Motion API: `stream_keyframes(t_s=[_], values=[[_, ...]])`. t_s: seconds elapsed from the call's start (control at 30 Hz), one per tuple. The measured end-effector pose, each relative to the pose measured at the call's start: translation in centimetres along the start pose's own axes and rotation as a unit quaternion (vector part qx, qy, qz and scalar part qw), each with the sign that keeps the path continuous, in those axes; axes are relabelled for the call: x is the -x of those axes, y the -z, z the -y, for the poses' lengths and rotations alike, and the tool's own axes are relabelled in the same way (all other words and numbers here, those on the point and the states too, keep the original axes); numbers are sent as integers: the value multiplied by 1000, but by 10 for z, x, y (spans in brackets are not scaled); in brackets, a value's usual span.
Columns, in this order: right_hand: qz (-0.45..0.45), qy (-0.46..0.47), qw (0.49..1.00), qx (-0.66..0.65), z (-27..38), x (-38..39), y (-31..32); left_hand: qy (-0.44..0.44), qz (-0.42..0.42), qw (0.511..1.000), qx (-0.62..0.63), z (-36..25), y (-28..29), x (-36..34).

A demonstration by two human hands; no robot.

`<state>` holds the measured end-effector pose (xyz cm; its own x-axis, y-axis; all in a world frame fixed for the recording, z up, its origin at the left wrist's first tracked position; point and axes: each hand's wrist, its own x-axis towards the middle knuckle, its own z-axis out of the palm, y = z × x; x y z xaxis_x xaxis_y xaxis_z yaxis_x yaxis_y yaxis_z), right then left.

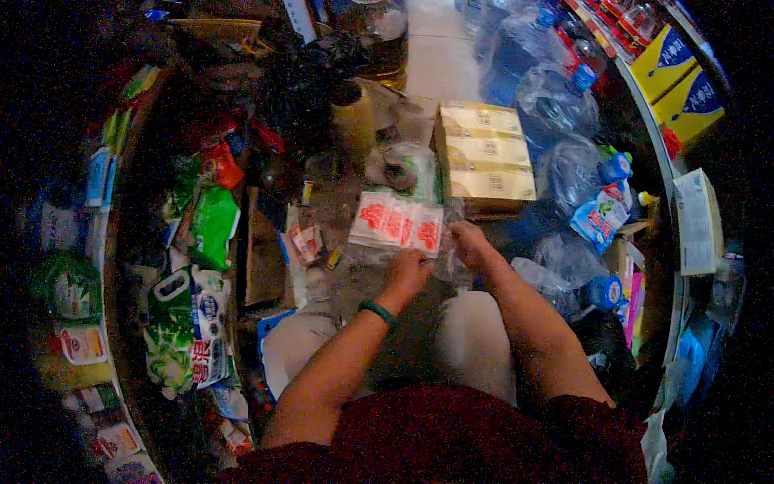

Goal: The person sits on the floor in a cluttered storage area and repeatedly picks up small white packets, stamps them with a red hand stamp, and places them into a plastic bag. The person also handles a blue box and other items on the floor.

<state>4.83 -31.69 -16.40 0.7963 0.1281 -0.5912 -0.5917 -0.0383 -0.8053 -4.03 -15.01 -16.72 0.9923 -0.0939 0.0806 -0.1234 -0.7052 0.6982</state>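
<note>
In front of my knees lies a row of flat white packets with red print (397, 224), side by side. My left hand (409, 273), with a dark green band at its wrist, is closed at their lower edge and grips them there. To their right, my right hand (470, 244) is closed with its fingertips by what looks like thin clear plastic next to the packets. Blur hides exactly what the right fingers hold. Just beyond the packets stands a roll of clear film or tape (401, 171), its hollow core showing.
Three stacked cream boxes (488, 153) stand beyond my right hand. Large clear water bottles with blue caps (556, 97) line the right side. Green and white bags (189, 323) fill the left shelf. A pale yellow roll (351, 113) and black plastic bags (302, 89) lie farther off.
</note>
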Motion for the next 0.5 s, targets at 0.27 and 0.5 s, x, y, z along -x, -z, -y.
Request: stream_keyframes(t_s=[0.27,0.5], values=[[49,-72,972,-218,-37,-21,26,477,153,667,552,-42,7,20],[56,-102,981,-157,-15,-10,8,313,17,628,712,17,-52,19]])
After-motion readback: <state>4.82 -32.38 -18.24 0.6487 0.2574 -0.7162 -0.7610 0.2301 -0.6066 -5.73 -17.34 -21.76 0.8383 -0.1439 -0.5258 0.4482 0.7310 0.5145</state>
